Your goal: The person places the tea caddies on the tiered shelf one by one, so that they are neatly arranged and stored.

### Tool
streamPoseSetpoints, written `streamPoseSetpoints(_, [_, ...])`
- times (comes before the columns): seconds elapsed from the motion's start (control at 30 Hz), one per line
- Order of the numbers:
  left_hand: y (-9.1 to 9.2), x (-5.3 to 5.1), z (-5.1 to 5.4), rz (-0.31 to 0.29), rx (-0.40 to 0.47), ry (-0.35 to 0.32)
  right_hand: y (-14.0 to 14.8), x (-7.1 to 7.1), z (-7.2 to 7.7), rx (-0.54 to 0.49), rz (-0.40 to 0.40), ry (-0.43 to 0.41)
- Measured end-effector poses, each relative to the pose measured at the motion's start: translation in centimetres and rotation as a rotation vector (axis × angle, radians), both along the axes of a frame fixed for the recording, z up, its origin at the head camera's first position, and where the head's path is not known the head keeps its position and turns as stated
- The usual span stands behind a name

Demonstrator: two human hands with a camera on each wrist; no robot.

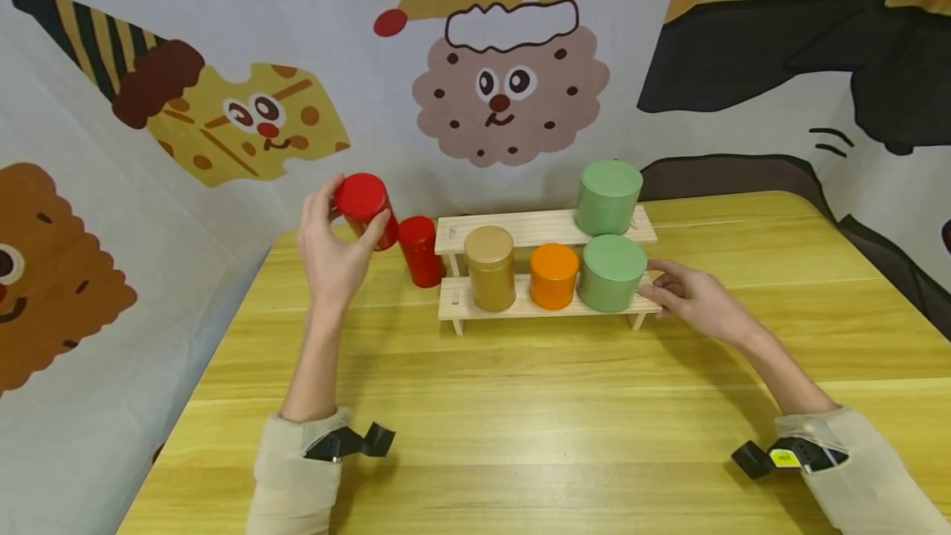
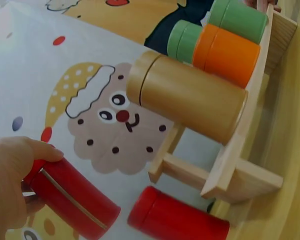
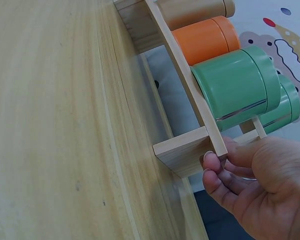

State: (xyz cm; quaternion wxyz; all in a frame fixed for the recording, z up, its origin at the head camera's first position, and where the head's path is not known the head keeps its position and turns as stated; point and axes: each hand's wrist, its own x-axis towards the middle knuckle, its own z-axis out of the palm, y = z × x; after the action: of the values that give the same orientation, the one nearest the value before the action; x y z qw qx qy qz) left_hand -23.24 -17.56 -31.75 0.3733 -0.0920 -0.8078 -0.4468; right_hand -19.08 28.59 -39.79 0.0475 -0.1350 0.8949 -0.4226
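Observation:
My left hand (image 1: 334, 254) grips a red tin (image 1: 361, 198) by its lid end, thumb on one side and fingers on the other. The tin appears raised off the table, beside a shorter-looking red tin (image 1: 420, 253) that stands left of the rack. At the other side, my right hand (image 1: 694, 295) pinches the right end of the two-tier wooden rack (image 3: 210, 125), thumb above the lower board and fingers beneath. On the lower board stand a gold tin (image 1: 490, 269), an orange tin (image 1: 553, 277) and a green tin (image 1: 612, 274). Another green tin (image 1: 609, 198) stands on the upper board.
The rack rests toward the back of the wooden table (image 1: 520, 419). Behind it hangs a white cloth (image 1: 386, 122) printed with cartoon figures. A dark wrist camera (image 1: 379, 440) sits on the left sleeve, another camera (image 1: 752, 459) on the right.

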Motion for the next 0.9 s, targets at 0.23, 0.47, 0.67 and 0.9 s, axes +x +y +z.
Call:
streamPoseSetpoints(0.23, [1.7, 0.6, 0.9, -0.076, 0.014, 0.071, 0.0, -0.1, 0.0, 0.0, 0.001, -0.001])
streamPoseSetpoints(0.47, [3.5, 0.6, 1.6, -0.168, 0.1, 0.112, 0.0, 0.0, 0.1, 0.003, 0.003, -0.005])
streamPoseSetpoints(0.67, [4.9, 0.6, 2.0, -0.208, 0.138, 0.123, 0.0, 0.0, 0.1, 0.001, 0.003, -0.005])
streamPoseSetpoints(0.9, [6.9, 0.5, 2.5, -0.269, 0.165, 0.124, 0.0, 0.0, -0.1, 0.003, 0.001, 0.005])
